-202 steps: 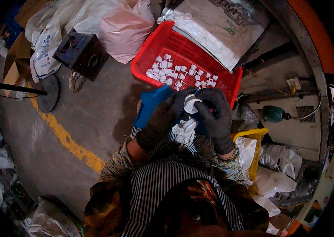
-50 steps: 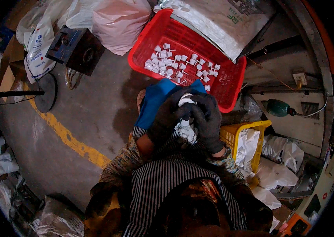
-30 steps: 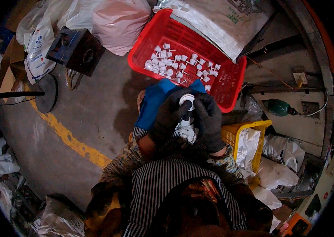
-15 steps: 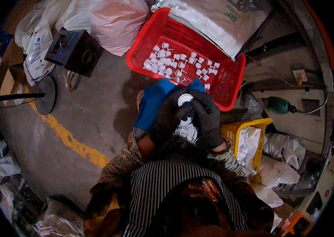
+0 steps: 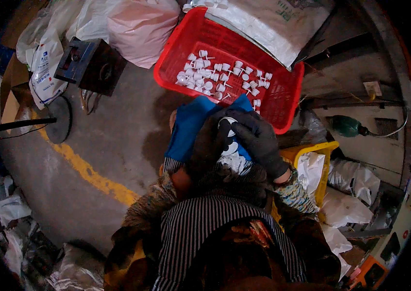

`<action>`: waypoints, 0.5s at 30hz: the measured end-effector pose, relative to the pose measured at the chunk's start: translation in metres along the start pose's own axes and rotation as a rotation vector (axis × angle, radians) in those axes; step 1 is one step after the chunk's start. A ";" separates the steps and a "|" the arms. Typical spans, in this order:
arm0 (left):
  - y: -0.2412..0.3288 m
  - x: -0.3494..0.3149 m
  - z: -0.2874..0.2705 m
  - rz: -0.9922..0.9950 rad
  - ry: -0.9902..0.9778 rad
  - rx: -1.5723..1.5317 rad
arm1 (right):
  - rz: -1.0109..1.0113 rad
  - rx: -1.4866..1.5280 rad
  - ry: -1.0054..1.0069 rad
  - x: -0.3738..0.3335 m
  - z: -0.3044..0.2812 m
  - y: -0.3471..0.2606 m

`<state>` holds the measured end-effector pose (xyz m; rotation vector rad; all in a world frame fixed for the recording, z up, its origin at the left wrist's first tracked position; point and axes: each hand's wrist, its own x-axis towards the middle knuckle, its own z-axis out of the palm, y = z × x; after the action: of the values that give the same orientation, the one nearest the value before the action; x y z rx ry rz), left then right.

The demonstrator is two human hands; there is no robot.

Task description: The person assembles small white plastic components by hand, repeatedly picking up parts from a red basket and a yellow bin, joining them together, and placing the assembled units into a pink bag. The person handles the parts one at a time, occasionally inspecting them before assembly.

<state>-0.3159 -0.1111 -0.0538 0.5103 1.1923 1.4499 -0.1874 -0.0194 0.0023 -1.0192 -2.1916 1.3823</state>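
Both of my hands wear dark gloves and meet over my lap, beside the near edge of a red plastic basket. My left hand and my right hand close around a round white plastic cap. A dark fingertip lies over part of its face, and the rest is covered by the gloves. Just below it shows another white rounded piece, above a crumpled white bag or cloth. Many small white caps with thin stems lie loose in the basket.
At the right stands a yellow crate with white bags. A dark metal box and a round-based stand are at the left. A pink-white bag sits behind. A white sack overlaps the basket's far edge.
My right hand and forearm have shifted slightly right. A dark gloved finger now covers more of the white cap, and less of its face shows.
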 end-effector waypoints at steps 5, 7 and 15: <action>0.002 0.000 0.005 -0.105 0.082 0.031 | 0.224 0.282 0.074 -0.009 0.012 -0.002; -0.004 0.001 0.002 -0.110 0.077 0.072 | 0.285 0.441 0.106 -0.011 0.018 -0.008; -0.002 -0.003 -0.003 -0.044 0.033 0.069 | 0.240 0.453 0.100 -0.014 0.019 0.005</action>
<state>-0.3163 -0.1147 -0.0557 0.5053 1.2759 1.3882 -0.1880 -0.0397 -0.0098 -1.1659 -1.6133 1.7826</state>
